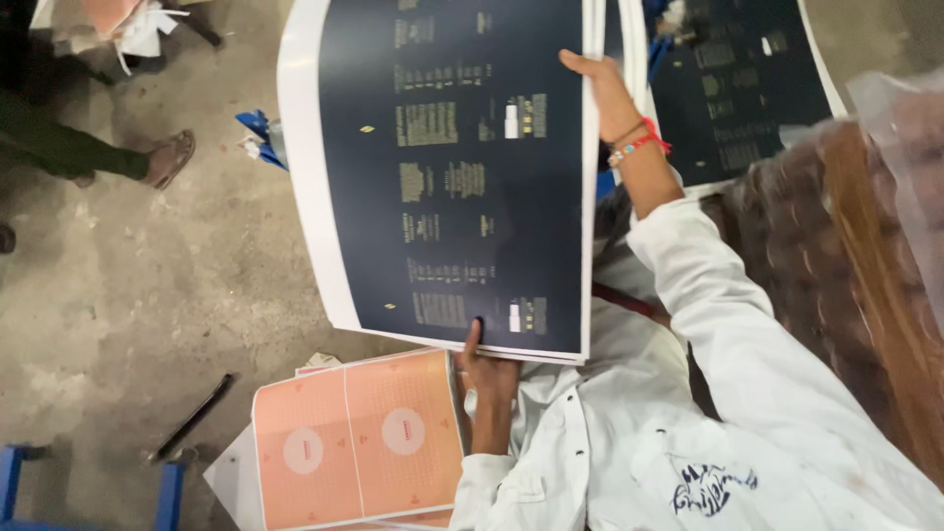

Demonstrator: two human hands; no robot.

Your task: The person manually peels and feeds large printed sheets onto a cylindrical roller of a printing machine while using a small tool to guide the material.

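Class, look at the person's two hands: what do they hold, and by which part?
Both hold the dark blue printed sheets. The left hand pinches the near edge, thumb on top. The right hand grips the right-hand edge, farther up.

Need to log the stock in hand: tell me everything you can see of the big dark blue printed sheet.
The dark blue sheet is large, rectangular, and looks like glossy paper or thin card, with a white margin and small pale text blocks in columns. It is held flat above the concrete floor, slightly tilted. One hand grips its near edge, thumb on the print; the other hand holds the far edge. Layered edges suggest more sheets underneath.
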